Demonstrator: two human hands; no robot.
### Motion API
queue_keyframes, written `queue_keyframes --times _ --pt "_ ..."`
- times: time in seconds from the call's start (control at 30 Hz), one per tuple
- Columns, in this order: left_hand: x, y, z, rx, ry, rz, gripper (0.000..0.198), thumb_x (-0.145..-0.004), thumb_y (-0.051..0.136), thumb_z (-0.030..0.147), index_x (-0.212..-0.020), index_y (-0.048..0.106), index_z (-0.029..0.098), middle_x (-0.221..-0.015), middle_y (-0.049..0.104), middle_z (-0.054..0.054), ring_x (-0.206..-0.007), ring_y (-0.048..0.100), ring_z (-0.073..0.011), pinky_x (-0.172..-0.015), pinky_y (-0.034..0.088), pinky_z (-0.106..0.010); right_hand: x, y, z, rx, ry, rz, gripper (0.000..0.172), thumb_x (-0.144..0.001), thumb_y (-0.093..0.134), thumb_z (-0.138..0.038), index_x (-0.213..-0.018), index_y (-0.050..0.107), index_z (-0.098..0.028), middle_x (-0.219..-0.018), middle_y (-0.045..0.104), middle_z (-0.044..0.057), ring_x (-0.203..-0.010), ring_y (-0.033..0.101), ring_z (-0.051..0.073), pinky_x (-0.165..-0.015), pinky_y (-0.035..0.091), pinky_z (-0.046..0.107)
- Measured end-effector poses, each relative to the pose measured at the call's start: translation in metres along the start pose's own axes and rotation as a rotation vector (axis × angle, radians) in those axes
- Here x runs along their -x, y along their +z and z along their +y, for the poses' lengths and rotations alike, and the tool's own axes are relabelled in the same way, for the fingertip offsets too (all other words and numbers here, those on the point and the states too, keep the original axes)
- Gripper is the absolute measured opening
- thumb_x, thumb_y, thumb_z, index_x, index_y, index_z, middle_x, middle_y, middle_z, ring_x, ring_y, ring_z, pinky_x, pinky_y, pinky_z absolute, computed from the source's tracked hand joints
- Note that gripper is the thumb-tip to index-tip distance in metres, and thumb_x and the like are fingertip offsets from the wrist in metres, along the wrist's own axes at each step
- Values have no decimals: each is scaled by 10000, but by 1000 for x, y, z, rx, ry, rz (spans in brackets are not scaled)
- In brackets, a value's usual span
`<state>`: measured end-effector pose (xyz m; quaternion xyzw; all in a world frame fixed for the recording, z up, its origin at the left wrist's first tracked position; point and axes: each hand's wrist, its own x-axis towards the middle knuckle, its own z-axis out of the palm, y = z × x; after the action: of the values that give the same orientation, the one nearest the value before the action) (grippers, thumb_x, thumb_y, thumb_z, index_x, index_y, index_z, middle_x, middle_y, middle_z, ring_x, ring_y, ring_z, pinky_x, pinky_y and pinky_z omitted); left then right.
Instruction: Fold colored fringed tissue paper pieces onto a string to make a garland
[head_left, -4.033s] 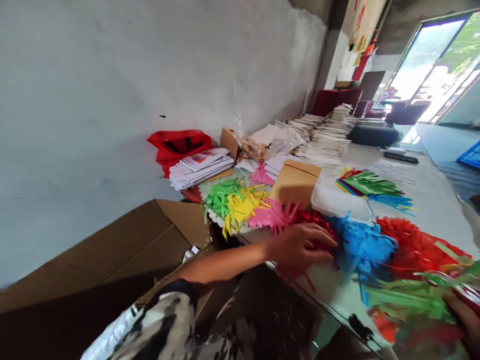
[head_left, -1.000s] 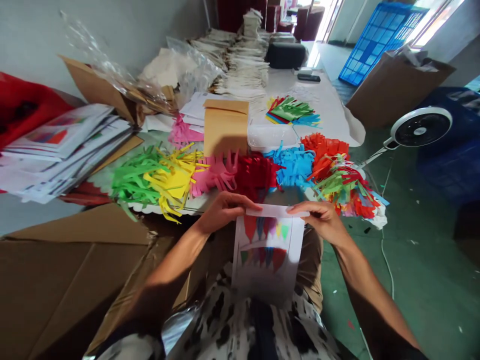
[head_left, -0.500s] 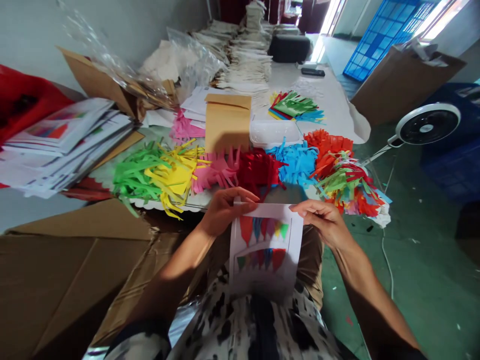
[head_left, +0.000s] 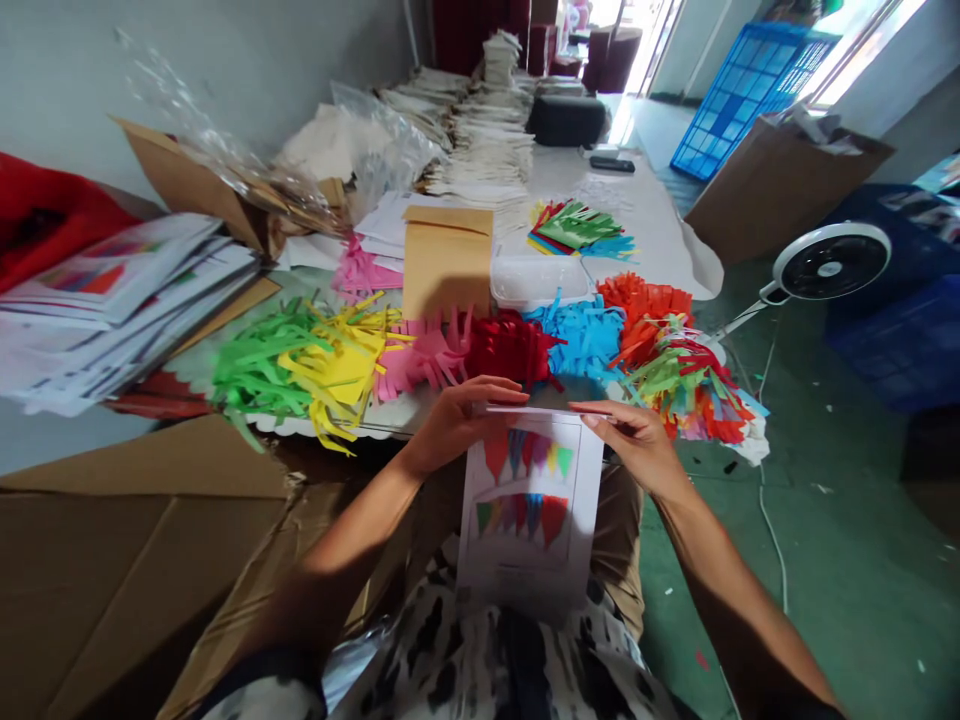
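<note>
A white printed sheet point(head_left: 529, 500) with two rows of coloured pennants hangs in front of my body, its upper edge folded or curled over. My left hand point(head_left: 457, 425) grips its top left corner, fingers laid across the edge. At the top right corner my right hand point(head_left: 630, 435) pinches it between thumb and fingers. Just beyond lie fringed paper bundles along the table edge: green point(head_left: 262, 355), yellow point(head_left: 337, 365), pink point(head_left: 424, 352), dark red point(head_left: 510, 345), blue point(head_left: 581, 335) and orange point(head_left: 645, 305).
Behind the bundles are a brown envelope point(head_left: 448, 260) and a white plastic tray point(head_left: 544, 280). Printed sheets point(head_left: 127, 300) are stacked at left. A fan point(head_left: 831, 262) stands at right, beside a mixed-colour fringe bundle point(head_left: 697, 385). Cardboard point(head_left: 142, 560) lies at lower left.
The sheet's top edge has bent over further between my hands. My right hand has moved slightly left, while the whole view has shifted a little.
</note>
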<state>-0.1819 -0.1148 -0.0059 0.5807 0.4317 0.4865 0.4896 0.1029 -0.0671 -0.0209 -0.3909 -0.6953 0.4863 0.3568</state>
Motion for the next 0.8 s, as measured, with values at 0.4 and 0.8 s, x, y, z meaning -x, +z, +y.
queue_keyframes --times 0.4,0.8 --pt "-13 2 -7 117 -137 -102 515 -917 770 428 -1380 710 211 -1175 803 -74 -915 745 -180 -800 565 -249 -15 -1 10 -72 10 61 310 -903 764 -483 -1165 816 -325 -1014 809 19 -778 681 178 -666 516 291" --pt "-8 2 -8 108 -100 -74 339 -896 795 403 -1164 829 199 -1134 820 -106 -971 765 -225 -814 573 -257 -9 -9 3 25 -61 -38 205 -955 723 -446 -1071 846 -330 -1045 833 26 -838 749 181 -674 558 270"
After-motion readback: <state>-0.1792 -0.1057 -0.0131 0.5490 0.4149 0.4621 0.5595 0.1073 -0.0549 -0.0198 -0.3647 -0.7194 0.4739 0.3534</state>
